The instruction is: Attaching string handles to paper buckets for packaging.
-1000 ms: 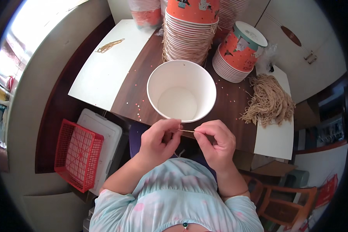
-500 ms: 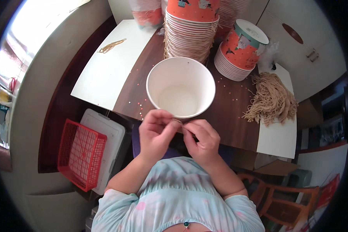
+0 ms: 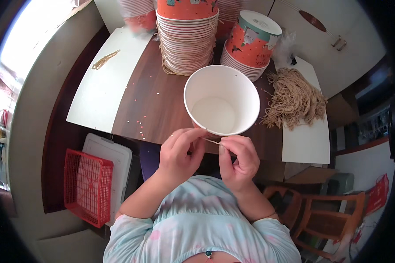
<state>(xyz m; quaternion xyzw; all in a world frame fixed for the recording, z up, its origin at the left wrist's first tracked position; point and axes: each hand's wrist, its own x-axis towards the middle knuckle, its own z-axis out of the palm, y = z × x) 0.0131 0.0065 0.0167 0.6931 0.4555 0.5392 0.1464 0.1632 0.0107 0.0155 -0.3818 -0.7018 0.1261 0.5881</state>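
A large white-lined paper bucket (image 3: 221, 101) stands mouth up at the table's front edge, with bare inside walls. Just in front of its near rim, a short length of thin tan string (image 3: 213, 141) runs between my two hands. My left hand (image 3: 180, 153) is closed, its thumb and forefinger pinching one end beside the rim. The other end is pinched between thumb and forefinger of my right hand (image 3: 240, 160), whose remaining fingers are curled in. Whether the string is fixed to the bucket is hidden by my fingers.
Behind stand a tall stack of orange buckets (image 3: 188, 44) with strings and an upturned stack (image 3: 250, 46). A tan string heap (image 3: 296, 98) lies right; loose strings (image 3: 104, 60) lie left. A red basket (image 3: 88, 186) and wooden chair (image 3: 329, 219) stand below the table.
The view has shifted. My hands have drawn slightly apart, and the string between them now shows. The bucket sits farther right relative to the stacks.
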